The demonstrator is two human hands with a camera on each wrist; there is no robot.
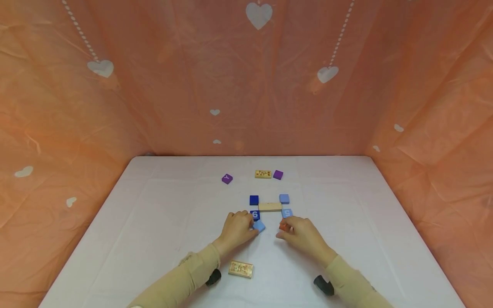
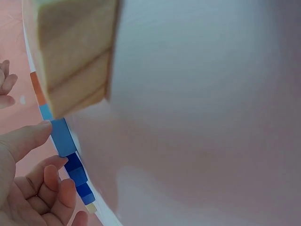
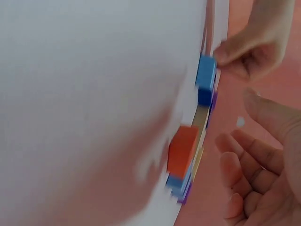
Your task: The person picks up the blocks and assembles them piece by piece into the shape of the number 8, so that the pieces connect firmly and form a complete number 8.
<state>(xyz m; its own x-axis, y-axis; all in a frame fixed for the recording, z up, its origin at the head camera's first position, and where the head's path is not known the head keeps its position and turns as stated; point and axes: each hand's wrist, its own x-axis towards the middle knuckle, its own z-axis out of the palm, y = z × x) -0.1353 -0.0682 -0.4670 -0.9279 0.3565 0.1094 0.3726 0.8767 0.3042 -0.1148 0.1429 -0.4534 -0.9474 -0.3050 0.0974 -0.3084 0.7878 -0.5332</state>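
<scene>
Orange block (image 1: 283,226) on the white table (image 1: 161,205), just nearer the person than the light-blue numbered block (image 1: 286,212). The left hand (image 1: 236,229) pinches an askew light-blue block (image 1: 260,226); the right hand (image 1: 308,238), fingers loosely bent, holds nothing. A brushing fingertip could skew the orange block; a sideways push on the pinched one could displace the dark-blue numbered block (image 1: 255,214). The right wrist view reveals a gap between right fingers and orange block (overlapped in the head view); only the head view shows numerals.

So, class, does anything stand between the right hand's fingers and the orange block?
Nothing visible does: the right wrist view shows only a gap between the fingers and the orange block. The 5 block lies beyond it.
</scene>
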